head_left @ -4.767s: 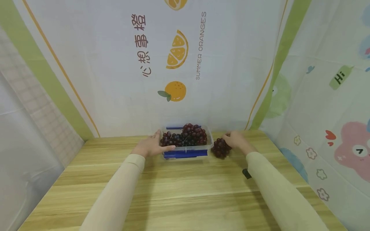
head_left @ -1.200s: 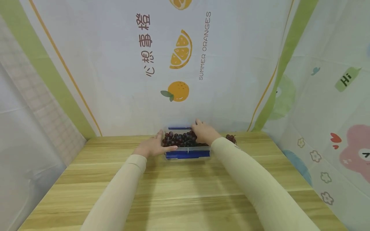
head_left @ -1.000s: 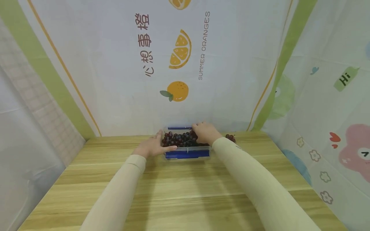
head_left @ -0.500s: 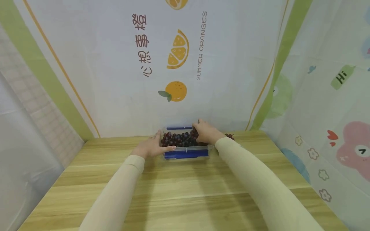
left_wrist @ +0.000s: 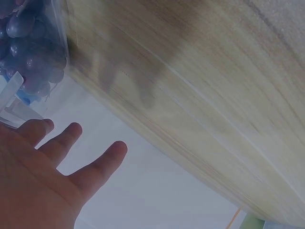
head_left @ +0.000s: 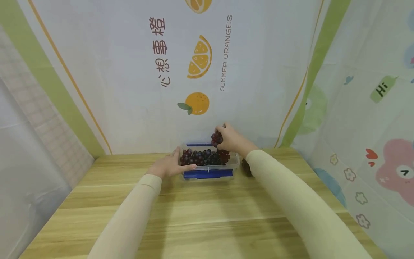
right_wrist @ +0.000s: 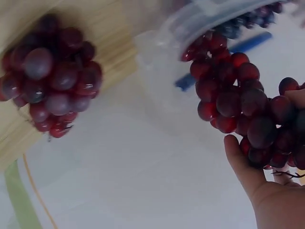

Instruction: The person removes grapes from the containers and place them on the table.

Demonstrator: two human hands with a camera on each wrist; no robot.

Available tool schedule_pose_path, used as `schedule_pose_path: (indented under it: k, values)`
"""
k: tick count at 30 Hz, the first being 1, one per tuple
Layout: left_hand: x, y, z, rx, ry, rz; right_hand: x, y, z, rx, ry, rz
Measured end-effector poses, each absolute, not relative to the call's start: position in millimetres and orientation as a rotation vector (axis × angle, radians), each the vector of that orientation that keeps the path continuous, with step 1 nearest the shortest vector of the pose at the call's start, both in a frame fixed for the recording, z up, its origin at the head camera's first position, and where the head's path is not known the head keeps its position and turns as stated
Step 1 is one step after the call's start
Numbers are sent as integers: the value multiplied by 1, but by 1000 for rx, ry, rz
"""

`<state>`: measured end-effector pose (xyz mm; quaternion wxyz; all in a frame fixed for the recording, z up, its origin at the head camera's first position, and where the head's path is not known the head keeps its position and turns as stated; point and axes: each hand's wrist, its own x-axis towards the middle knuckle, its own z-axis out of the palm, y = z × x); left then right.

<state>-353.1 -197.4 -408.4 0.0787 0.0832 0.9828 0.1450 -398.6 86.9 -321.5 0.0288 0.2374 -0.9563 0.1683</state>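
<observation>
Your right hand (head_left: 232, 138) pinches a red grape bunch (head_left: 217, 139) between thumb and fingers, over the right end of the clear box (head_left: 208, 168); a loose pinch could shed berries. Your left hand (head_left: 166, 166), fingers spread, rests against the box's left end; if the bunch snagged the rim, the box might slide. Dark grapes (head_left: 197, 158) lie inside. Another bunch (right_wrist: 52, 78) crowds its right side, and the hanging cloth (head_left: 142, 118) limits reach past the worktop's (head_left: 200, 212) back edge.
</observation>
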Motion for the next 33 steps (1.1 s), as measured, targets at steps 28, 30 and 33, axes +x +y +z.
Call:
schedule_pose_path:
  k: [28,30,33]
  values:
    - [-353,-198,-405,268,2926,430,-363,151,-251,645,-2757,597]
    - [-353,-198,-406,271,2923,433,-361,160,-247,613,-2768,580]
    - [-352,-199,-405,270,2918,438,-358,175,-242,570,-2786,551]
